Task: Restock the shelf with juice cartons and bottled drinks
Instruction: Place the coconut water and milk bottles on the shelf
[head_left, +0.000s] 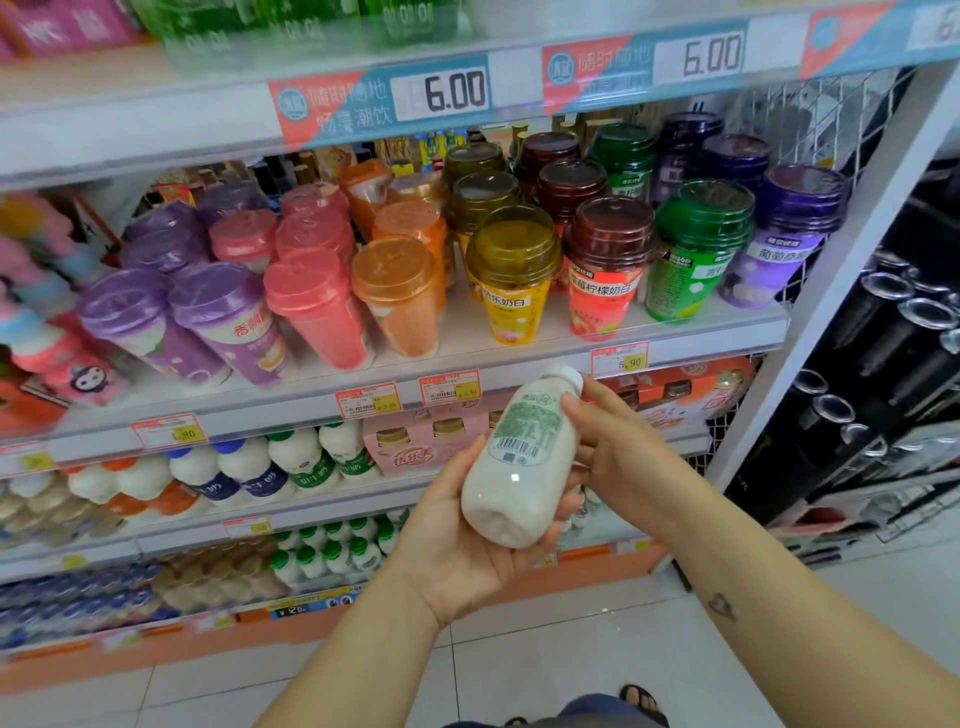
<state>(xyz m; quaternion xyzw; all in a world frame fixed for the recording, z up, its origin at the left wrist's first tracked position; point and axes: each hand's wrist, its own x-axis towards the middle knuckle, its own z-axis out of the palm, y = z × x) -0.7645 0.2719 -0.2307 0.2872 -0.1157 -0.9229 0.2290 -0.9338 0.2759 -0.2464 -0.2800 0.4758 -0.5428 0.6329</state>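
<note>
A white milk-drink bottle (522, 457) with a white cap and a green-printed label lies tilted in front of the shelves, cap pointing up and right. My left hand (457, 540) cradles its base from below, palm up, fingers curled round it. My right hand (618, 457) grips the upper half from the right, fingertips near the neck. Behind the bottle runs the shelf (467, 364) of lidded drink cups, and below it a shelf with similar white bottles (249, 467).
Coloured drink cups (509, 270) fill the middle shelf; price tags line its edge. Pink multipacks (415, 447) stand on the shelf beneath. More small bottles (332, 551) sit on the lowest shelf. A black rack of cans (883, 364) stands to the right. Tiled floor lies below.
</note>
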